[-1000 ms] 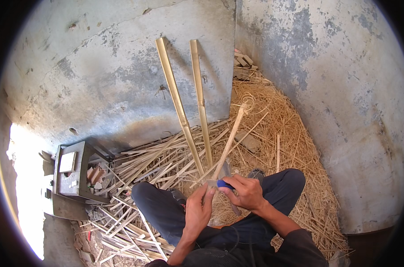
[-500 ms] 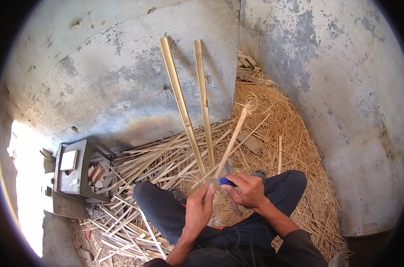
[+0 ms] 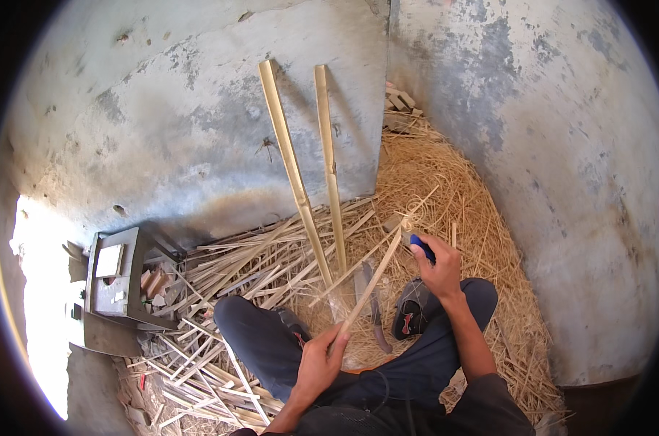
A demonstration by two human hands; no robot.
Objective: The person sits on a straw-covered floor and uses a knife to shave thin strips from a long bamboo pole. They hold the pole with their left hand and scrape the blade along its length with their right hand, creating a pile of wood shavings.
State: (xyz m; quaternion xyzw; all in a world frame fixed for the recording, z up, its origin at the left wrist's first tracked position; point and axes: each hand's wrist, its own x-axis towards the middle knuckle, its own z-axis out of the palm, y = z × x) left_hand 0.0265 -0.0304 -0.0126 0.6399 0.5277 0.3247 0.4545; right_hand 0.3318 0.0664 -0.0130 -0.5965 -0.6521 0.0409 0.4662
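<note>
My left hand is closed around the near end of a bamboo strip, which slants up and away to the right. Thin curled shavings cling to its far end. In my right hand is a blue-handled knife, close beside the strip's far end; its blade is hard to make out. On the floor between my legs, under the strip, lies a large knife with a dark curved handle.
Two split bamboo lengths lean against the wall ahead. Bamboo strips lie heaped at left, and shavings cover the floor at right. A wooden stool-like frame lies by the bright opening. My shoe is near the large knife.
My right hand has moved the blue-handled knife away from my left hand to the strip's far end. The strip's far end has dropped lower in view, and the large knife is more exposed.
</note>
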